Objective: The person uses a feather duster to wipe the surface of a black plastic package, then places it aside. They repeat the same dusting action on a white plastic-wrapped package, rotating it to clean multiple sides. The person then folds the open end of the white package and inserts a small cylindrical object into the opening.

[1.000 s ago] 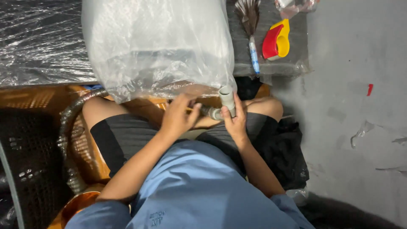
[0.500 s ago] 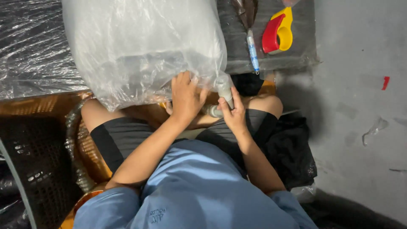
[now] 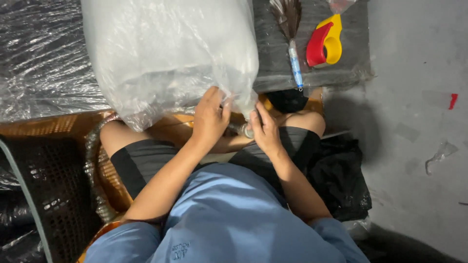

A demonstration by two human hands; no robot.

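A large clear plastic bag full of whitish stuff rests in front of my knees. My left hand lies on the bag's lower edge, fingers pressed into the plastic. My right hand grips the bag's lower right corner, where a small grey cylindrical part shows between the two hands. The fingertips of both hands are partly hidden by folds of plastic. I sit with bare knees, dark shorts and a blue shirt.
A red and yellow tape dispenser and a feathery brush with a blue handle lie on a dark wrapped block behind the bag. Plastic-wrapped material lies at left, a black crate at lower left, grey floor at right.
My left hand has moved up from the small grey part onto the bag's lower edge. The bag now sits lower and closer, covering the grey part more.
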